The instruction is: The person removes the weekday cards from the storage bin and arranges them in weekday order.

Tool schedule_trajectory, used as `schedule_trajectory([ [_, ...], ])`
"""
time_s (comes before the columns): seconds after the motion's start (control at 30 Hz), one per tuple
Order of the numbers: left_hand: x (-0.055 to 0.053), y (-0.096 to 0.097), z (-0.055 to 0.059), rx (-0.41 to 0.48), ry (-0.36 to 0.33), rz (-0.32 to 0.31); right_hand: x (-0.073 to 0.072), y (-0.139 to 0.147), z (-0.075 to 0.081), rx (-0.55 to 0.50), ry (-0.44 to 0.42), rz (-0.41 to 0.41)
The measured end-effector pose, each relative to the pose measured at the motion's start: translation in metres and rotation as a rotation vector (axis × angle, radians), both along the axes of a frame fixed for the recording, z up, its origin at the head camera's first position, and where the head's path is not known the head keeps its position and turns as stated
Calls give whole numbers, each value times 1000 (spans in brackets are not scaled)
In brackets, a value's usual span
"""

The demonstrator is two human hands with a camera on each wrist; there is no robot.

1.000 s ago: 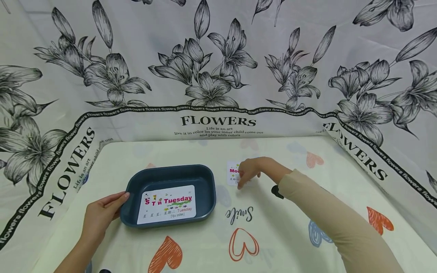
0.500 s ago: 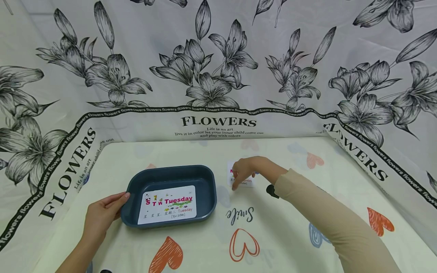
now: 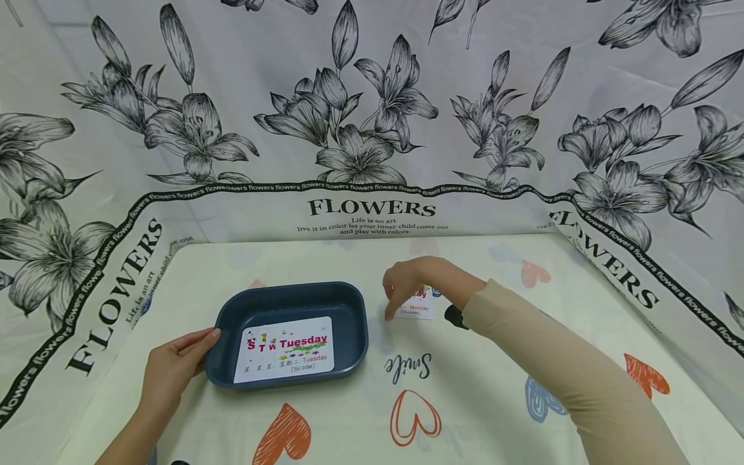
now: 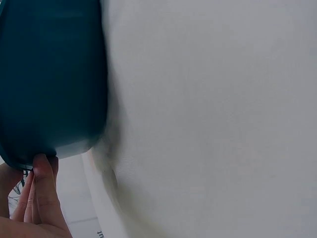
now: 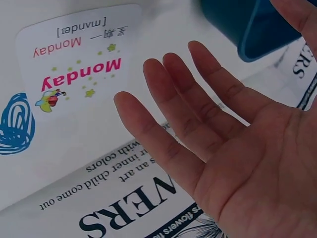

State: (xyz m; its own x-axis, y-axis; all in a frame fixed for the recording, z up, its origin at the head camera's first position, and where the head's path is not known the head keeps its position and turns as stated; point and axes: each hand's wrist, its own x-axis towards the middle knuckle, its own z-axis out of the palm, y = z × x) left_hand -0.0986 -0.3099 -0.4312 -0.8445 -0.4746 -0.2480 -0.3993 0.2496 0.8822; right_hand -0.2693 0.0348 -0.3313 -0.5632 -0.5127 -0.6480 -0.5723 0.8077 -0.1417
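Note:
A dark blue tray [image 3: 354, 349] stands on the table, and a white card printed "Tuesday" [image 3: 285, 349] lies inside it. At the tray's left end, my left hand [image 3: 174, 365] pinches the rim between thumb and fingers; the left wrist view shows these fingers [image 4: 45, 186] at the tray [image 4: 54, 74]. My right hand [image 3: 407, 284] hovers over a white "Monday" card [image 3: 420, 311] on the table, hiding part of it from the head view. In the right wrist view the hand [image 5: 247, 144] has its fingers spread, apart from the Monday card [image 5: 81, 59], holding nothing.
A pale tablecloth [image 3: 494, 400] with printed hearts and the word "Smile" covers the table. Behind it rises a white curtain [image 3: 372, 213] with black flower drawings. The tray's corner [image 5: 237, 29] shows near the right hand's thumb in the right wrist view.
My right hand has shifted left across the Monday card toward the tray, uncovering the card's right side. The left hand, the tray and the Monday card stay in place.

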Motion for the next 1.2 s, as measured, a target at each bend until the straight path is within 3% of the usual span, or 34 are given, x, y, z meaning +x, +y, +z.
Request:
schedule_trajectory([
  [0.23, 1, -1, -1, 7, -15, 10, 8, -24, 14, 3, 38, 118],
  [0.63, 3, -3, 0, 11, 23, 8, 15, -80, 24, -70, 4, 255],
  [1.0, 0, -1, -1, -22, 46, -26, 26, -131, 19, -92, -79, 292],
  [1.2, 1, -2, -1, -15, 25, -4, 31, -151, 13, -96, -96, 308],
])
